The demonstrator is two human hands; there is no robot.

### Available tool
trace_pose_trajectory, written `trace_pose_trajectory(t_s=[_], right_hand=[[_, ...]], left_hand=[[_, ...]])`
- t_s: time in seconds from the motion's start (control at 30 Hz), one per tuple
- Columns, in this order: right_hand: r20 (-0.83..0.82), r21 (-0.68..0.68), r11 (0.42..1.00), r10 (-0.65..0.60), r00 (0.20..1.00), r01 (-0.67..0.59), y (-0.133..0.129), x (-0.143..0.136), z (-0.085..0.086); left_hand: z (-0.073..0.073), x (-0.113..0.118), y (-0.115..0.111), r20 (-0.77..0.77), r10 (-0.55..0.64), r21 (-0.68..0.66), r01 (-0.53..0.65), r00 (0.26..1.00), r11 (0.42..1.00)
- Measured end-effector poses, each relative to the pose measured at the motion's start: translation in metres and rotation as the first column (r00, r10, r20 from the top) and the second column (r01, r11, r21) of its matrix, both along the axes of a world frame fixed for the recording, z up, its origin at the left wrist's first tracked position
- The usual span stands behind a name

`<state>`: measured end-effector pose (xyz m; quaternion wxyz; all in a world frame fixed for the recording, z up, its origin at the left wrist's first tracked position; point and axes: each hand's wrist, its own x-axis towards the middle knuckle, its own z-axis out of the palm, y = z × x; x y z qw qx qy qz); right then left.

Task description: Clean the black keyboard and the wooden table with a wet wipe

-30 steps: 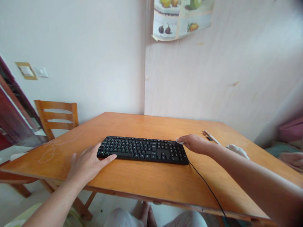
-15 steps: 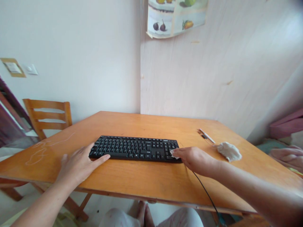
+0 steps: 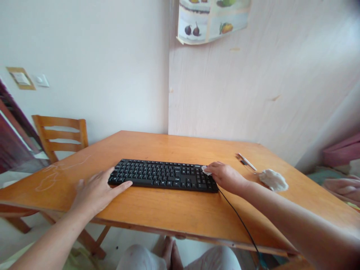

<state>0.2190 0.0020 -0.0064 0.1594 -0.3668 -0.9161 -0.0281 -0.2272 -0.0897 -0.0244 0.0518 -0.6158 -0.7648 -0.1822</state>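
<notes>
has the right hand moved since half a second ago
Yes. Judged against the table, the right hand has moved forward, over the right end of the keyboard toward its far edge.

1. On my keyboard (image 3: 144, 182), between the back and front edges of the tabletop (image 3: 174, 210), the keys' pale marks are too tiny to read.
2. I can't read the pale mark (image 3: 197, 165) along its back edge.

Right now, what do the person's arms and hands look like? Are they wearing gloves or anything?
No gloves! The left hand and right hand are bare, and I can see no rings or watch. The left forearm and right forearm show no sleeves and no clear markings. Some fingers are hidden.
</notes>
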Motion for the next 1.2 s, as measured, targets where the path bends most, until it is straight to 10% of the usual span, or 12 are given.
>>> trace_pose_trajectory(t_s=[0.17,1.2], right_hand=[[-0.059,-0.069,0.961,0.264,0.963,-0.268,-0.026,-0.011,0.004],[-0.075,-0.022,0.973,0.229,0.971,-0.231,-0.012,-0.054,-0.002]], left_hand=[[-0.001,0.001,0.000,-0.052,0.026,0.021,-0.024,0.998,0.999],[0.003,0.009,-0.004,-0.061,0.048,0.021,-0.046,0.997,0.999]])
